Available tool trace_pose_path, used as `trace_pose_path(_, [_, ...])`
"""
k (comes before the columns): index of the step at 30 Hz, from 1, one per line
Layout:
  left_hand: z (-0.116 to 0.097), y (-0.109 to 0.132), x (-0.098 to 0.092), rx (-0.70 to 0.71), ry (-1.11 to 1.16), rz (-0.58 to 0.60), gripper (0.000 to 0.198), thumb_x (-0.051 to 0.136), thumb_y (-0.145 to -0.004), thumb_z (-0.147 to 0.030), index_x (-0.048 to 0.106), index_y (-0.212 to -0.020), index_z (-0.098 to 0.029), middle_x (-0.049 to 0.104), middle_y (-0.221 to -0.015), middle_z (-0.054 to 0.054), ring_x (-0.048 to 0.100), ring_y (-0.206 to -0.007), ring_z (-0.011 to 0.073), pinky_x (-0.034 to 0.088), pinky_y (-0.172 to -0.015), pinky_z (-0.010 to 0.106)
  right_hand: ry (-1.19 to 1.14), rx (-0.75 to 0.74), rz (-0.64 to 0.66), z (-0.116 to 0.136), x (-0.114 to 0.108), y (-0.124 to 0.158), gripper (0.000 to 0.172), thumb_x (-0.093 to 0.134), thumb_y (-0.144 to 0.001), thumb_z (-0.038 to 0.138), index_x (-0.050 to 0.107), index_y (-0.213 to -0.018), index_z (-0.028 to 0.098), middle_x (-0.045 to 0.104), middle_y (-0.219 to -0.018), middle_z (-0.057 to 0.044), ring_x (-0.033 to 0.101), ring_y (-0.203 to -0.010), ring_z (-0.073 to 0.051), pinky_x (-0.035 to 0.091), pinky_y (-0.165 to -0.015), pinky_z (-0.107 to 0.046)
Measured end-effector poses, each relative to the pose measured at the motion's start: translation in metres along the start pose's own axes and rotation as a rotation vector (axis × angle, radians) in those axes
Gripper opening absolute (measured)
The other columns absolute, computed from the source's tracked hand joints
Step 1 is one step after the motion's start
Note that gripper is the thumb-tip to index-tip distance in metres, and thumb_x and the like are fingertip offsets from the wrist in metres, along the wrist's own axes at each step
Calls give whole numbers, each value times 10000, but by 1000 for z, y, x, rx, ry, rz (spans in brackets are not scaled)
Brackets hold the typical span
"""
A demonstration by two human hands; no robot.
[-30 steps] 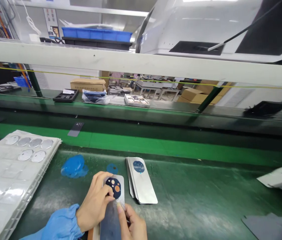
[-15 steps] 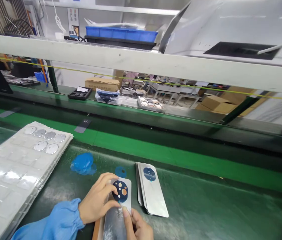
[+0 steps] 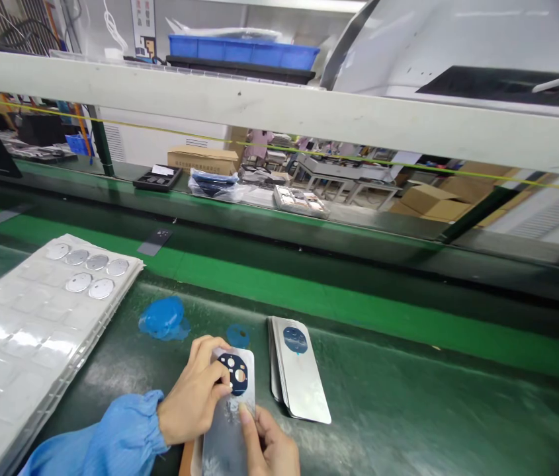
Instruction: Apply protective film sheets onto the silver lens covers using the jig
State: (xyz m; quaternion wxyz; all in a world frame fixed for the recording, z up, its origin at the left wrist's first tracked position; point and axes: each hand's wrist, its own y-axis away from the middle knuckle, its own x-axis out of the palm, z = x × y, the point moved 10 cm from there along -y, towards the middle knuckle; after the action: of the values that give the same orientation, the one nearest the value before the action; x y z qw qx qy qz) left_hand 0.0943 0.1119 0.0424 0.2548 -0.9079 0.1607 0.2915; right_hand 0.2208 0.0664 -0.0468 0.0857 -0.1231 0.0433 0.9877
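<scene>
A silver-grey phone back cover point(image 3: 227, 430) is tilted up in front of me, with a dark blue camera patch point(image 3: 240, 375) full of cut-outs near its top. My left hand point(image 3: 192, 396) grips its upper left side. The thumb and index finger are closed at the patch's lower left edge; whatever is between their tips is hidden. My right hand point(image 3: 272, 443) holds the cover's right edge, thumb lying on its face just below the patch. Beside them on the right lies a stack of similar back covers point(image 3: 306, 380), the top one with a blue patch.
Blue film pieces point(image 3: 163, 319) lie on the green bench point(image 3: 408, 396) beyond my left hand. A clear plastic tray stack point(image 3: 36, 330) with round silver parts stands at left. A grey panel point(image 3: 155, 242) lies farther back, below a shelf beam point(image 3: 269, 106).
My left thumb has moved up and closed against the index finger beside the camera patch. The small light-blue tab under the patch no longer shows. My right hand keeps its hold.
</scene>
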Motion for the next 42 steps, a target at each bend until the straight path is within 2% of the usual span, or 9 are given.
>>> trace_pose_path(7, [15, 2, -3, -115, 119, -17, 129, 477, -848, -67, 481, -836, -196, 402, -1267, 96, 368, -1212, 276, 387, -1010, 467, -67, -15, 9, 5, 5, -1, 462, 521, -875, 580, 692, -864, 152, 634, -611, -11, 558, -556, -149, 401, -513, -205])
trace_pose_path(11, [21, 2, -3, -166, 170, -11, 109, 485, -861, -97, 486, -815, -196, 417, -1236, 89, 391, -1199, 270, 389, -999, 459, -91, -8, 25, 7, 8, -1, 470, 522, -871, 588, 677, -810, 148, 601, -574, -6, 529, -531, -141, 387, -493, -204])
trace_pose_path(16, [18, 6, -8, -192, 128, -51, 118, 484, -856, -83, 489, -822, -196, 443, -1204, 90, 410, -1189, 259, 395, -1003, 451, -94, -9, 28, 6, 10, -1, 478, 515, -870, 600, 667, -792, 153, 541, -519, 14, 490, -498, -132, 380, -476, -205])
trace_pose_path(18, [14, 6, -8, -163, 74, -37, 117, 499, -862, -90, 491, -808, -194, 455, -1216, 91, 411, -1199, 259, 408, -999, 436, -58, -40, -2, 8, 7, -1, 480, 512, -868, 607, 651, -740, 165, 525, -502, 17, 473, -474, -126, 375, -463, -204])
trace_pose_path(21, [2, 5, -7, -42, -29, 7, 121, 526, -868, -106, 490, -789, -191, 481, -1239, 93, 410, -1225, 264, 419, -1000, 418, 11, -91, -36, 13, 4, 0, 494, 500, -869, 618, 616, -669, 181, 501, -477, 21, 435, -430, -113, 362, -438, -203])
trace_pose_path(27, [-9, 1, -5, 166, -228, 61, 89, 594, -894, -228, 528, -936, -186, 543, -1214, 121, 462, -1210, 272, 464, -988, 413, 61, -124, -76, 16, 1, 2, 506, 477, -880, 623, 606, -658, 187, 523, -481, 12, 431, -411, -110, 358, -429, -205])
trace_pose_path(32, [-25, -1, -3, 302, -412, 87, 42, 539, -873, -158, 556, -911, -165, 577, -1197, 133, 493, -1190, 299, 458, -1000, 473, 118, -122, -65, 16, 1, 4, 454, 454, -906, 577, 551, -649, 216, 508, -479, 18, 497, -427, -136, 365, -472, -227])
trace_pose_path(37, [-34, -2, 2, 320, -435, 140, 121, 490, -855, -97, 572, -920, -158, 556, -1268, 146, 431, -1268, 303, 389, -1076, 513, 191, -134, -71, 18, 3, 6, 437, 422, -931, 550, 608, -716, 218, 579, -523, -8, 568, -474, -167, 345, -479, -252])
trace_pose_path(42, [-28, -5, -4, 242, -280, 112, 167, 466, -816, -25, 541, -882, -159, 512, -1268, 145, 418, -1214, 281, 424, -1034, 475, 120, -129, -55, 18, 2, 5, 452, 446, -915, 564, 602, -683, 209, 563, -513, -2, 512, -442, -144, 350, -469, -240])
